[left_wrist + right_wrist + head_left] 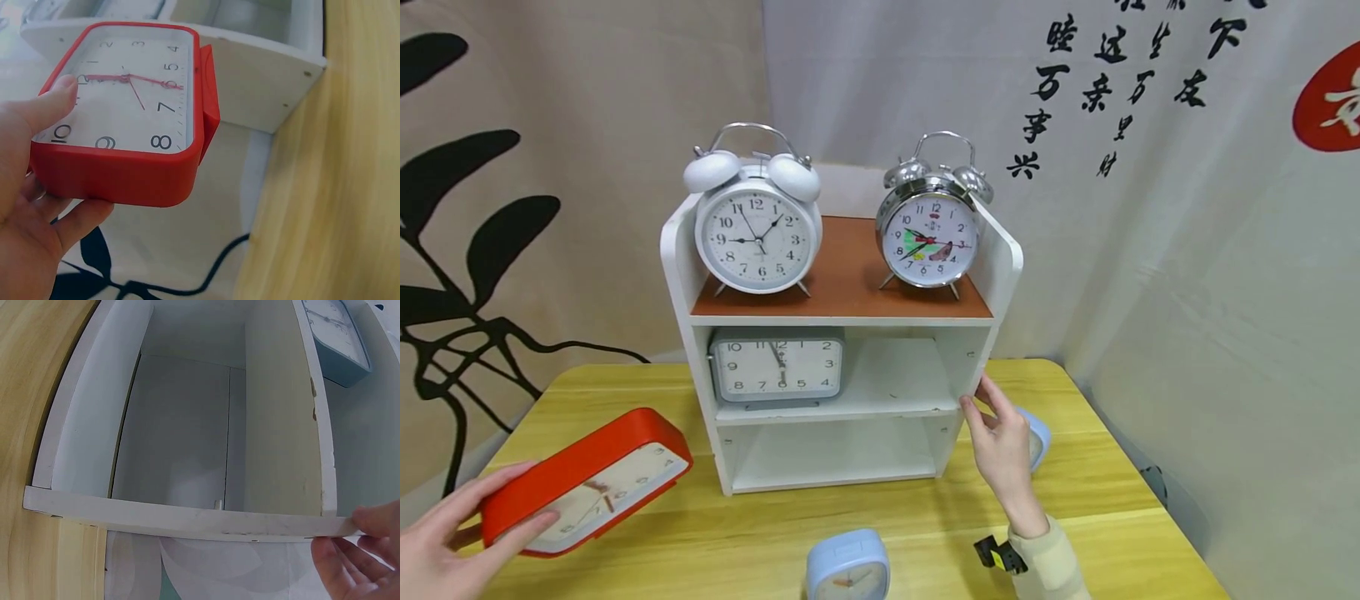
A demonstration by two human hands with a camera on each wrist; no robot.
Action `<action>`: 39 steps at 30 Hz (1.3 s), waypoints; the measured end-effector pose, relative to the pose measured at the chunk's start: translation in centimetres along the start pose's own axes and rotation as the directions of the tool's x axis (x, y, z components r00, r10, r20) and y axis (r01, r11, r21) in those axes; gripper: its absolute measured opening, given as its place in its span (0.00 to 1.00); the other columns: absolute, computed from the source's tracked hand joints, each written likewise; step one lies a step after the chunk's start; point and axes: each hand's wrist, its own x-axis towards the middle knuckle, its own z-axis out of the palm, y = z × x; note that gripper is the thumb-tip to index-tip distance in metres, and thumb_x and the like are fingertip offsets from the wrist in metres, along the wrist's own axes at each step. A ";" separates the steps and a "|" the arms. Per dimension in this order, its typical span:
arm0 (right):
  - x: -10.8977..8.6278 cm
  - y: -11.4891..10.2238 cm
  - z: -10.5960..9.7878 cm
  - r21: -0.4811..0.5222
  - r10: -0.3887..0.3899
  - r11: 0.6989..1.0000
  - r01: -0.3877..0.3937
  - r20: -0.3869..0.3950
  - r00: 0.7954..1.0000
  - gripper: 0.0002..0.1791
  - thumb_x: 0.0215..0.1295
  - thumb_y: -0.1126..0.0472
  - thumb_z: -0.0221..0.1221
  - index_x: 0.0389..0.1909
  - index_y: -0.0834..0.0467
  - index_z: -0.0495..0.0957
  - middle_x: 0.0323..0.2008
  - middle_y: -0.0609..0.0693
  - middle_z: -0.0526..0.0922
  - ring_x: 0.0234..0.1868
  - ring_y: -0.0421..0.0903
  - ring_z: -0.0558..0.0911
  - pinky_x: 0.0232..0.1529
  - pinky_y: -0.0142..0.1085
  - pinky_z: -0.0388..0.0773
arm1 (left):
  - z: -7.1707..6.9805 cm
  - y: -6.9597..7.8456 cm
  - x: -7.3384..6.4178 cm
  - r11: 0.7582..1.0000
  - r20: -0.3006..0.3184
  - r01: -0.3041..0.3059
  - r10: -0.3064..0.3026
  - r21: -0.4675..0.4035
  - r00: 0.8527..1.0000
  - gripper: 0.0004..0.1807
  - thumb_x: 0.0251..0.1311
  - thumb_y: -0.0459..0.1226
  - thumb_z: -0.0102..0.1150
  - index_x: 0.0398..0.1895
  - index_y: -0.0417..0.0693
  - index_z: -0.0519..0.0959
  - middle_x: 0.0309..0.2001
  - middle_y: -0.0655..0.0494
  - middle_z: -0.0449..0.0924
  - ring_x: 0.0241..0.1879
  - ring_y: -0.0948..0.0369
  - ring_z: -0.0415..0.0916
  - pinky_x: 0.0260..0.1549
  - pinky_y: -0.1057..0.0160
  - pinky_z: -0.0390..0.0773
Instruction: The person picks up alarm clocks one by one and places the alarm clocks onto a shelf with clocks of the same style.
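Note:
My left hand (456, 533) holds a red rectangular clock (587, 479) by one end, tilted above the table's left side. In the left wrist view the thumb (56, 103) lies on the clock's face and the fingers are beneath its body. My right hand (369, 556) pinches the edge of the right side panel (169, 512) of a small white shelf (850, 322), at the middle board's height. On the shelf's brown top stand a white twin-bell alarm clock (758, 237) and a silver twin-bell alarm clock (929, 242). A grey-blue rectangular clock (778, 368) sits at the left of the middle tier.
A light blue clock (848, 562) stands on the yellow wood-grain table (760, 533) at the front. Another light blue clock (1039, 440) is partly hidden behind my right hand. A curtain with printed leaves and characters (887, 75) hangs behind the table.

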 end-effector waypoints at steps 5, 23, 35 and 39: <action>0.0 0.0 0.0 0.001 0.004 1.000 -0.004 -0.005 1.000 0.26 0.72 0.72 0.61 0.70 0.67 0.75 0.58 0.67 0.87 0.56 0.62 0.87 0.45 0.45 0.91 | -0.1 1.0 -0.5 0.998 0.013 -0.049 0.050 -0.028 0.999 0.34 0.49 0.27 0.81 0.62 0.31 0.78 0.45 0.83 0.75 0.34 0.92 0.58 0.22 0.86 0.67; -0.1 0.1 -0.1 0.005 0.019 1.000 -0.019 0.006 1.000 0.25 0.72 0.72 0.62 0.69 0.66 0.76 0.57 0.67 0.87 0.56 0.63 0.88 0.45 0.48 0.91 | 2.3 6.9 -2.4 0.967 0.045 -0.218 0.225 -0.132 0.973 0.39 0.34 0.27 0.87 0.57 0.47 0.85 0.48 0.99 0.69 0.39 0.90 0.69 0.30 0.88 0.74; 0.0 0.0 0.0 0.002 0.003 1.000 -0.003 0.005 1.000 0.25 0.72 0.71 0.63 0.69 0.68 0.76 0.56 0.68 0.87 0.55 0.64 0.88 0.44 0.51 0.91 | 3.5 11.0 -2.8 0.974 0.169 -0.163 0.188 -0.156 0.968 0.37 0.44 0.36 0.86 0.62 0.56 0.83 0.54 0.48 0.86 0.42 0.88 0.69 0.35 0.86 0.75; -0.1 0.1 0.0 0.001 0.001 1.000 -0.001 0.000 1.000 0.25 0.72 0.71 0.62 0.69 0.67 0.76 0.56 0.68 0.87 0.55 0.64 0.88 0.44 0.49 0.91 | 4.1 12.6 -2.5 0.968 0.184 -0.187 0.217 -0.166 0.959 0.36 0.47 0.38 0.85 0.63 0.60 0.83 0.53 0.52 0.87 0.43 0.85 0.71 0.36 0.84 0.78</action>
